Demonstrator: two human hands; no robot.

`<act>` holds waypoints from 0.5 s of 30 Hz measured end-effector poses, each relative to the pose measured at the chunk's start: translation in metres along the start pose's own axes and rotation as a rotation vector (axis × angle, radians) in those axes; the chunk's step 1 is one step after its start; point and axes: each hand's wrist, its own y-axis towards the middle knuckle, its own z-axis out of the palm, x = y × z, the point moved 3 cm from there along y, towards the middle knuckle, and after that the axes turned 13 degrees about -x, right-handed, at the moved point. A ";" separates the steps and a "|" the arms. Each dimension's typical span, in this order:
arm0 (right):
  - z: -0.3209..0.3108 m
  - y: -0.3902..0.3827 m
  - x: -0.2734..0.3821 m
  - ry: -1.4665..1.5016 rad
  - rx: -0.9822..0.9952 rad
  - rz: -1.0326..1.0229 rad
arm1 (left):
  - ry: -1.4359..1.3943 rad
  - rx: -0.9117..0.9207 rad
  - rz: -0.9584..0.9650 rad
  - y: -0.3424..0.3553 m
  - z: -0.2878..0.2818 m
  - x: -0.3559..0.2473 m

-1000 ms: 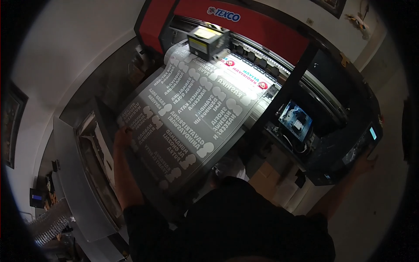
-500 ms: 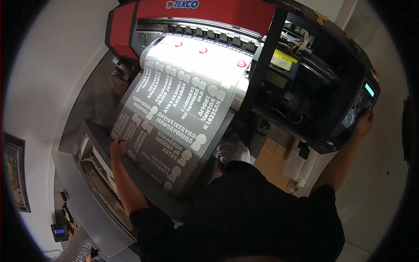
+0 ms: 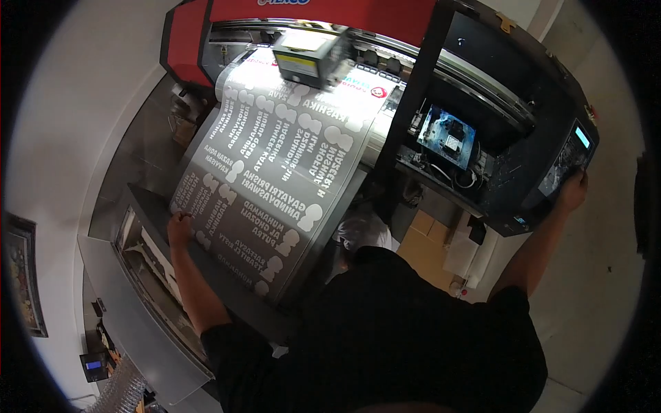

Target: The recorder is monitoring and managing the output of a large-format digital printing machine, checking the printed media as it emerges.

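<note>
A wide sheet of dark film (image 3: 261, 199), printed with pale mirrored lettering and figure shapes, slopes down from a large-format printer (image 3: 317, 14). At its left edge my left hand (image 3: 180, 227) is closed, fingers curled against the film's border; the fingertips are partly hidden. My right hand (image 3: 573, 191) rests on the lower right side of the printer's control panel (image 3: 561, 165), fingers extended upward along it. A box-shaped print carriage (image 3: 308, 58), smeared by motion, sits over the brightly lit upper part of the film, where small red prints show.
A dark unit with a grey cover (image 3: 141, 316) stands at the lower left. Below the printer's right end are cardboard (image 3: 423, 244) and pale rolls (image 3: 471, 258). A framed picture (image 3: 26, 275) hangs on the left wall. Bubble wrap (image 3: 122, 389) lies at the lower left.
The print carriage has come into view over the film, and the printer's right bay now shows a lit bluish plate. My left hand has shifted slightly left; my right hand stays at the panel.
</note>
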 end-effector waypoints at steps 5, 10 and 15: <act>-0.004 -0.003 0.009 0.034 0.040 0.014 | 0.045 -0.023 0.044 0.004 0.001 0.006; -0.006 -0.003 0.009 0.008 0.029 0.031 | 0.059 -0.033 0.087 -0.001 0.000 0.000; -0.002 -0.002 0.005 0.012 0.025 0.002 | 0.006 -0.042 0.046 -0.003 -0.001 -0.002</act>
